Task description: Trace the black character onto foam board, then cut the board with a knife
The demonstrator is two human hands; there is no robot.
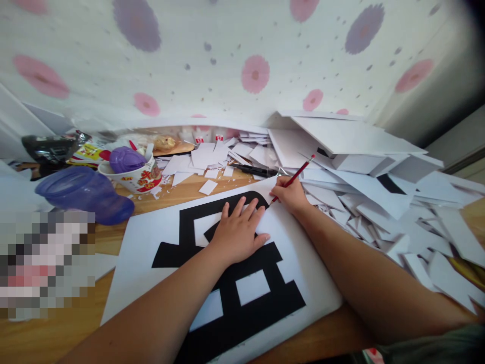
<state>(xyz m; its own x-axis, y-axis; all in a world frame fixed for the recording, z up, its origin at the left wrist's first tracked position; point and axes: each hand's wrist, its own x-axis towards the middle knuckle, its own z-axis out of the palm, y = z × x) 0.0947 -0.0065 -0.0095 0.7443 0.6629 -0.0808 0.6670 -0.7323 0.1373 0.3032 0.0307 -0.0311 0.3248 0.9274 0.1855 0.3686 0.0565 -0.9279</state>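
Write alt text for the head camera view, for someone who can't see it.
A person's left hand presses flat on a white sheet with a large black character, while the right hand holds a red craft knife at its edge. Paper scraps pile up to the right on the wooden table.

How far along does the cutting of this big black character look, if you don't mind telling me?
Done: a heap of white offcuts lies beside the sheet. In hand: the left hand presses the printed sheet flat while the right hand works a red-handled tool at the black character's top edge. Left: the white border around the character looks uncut.
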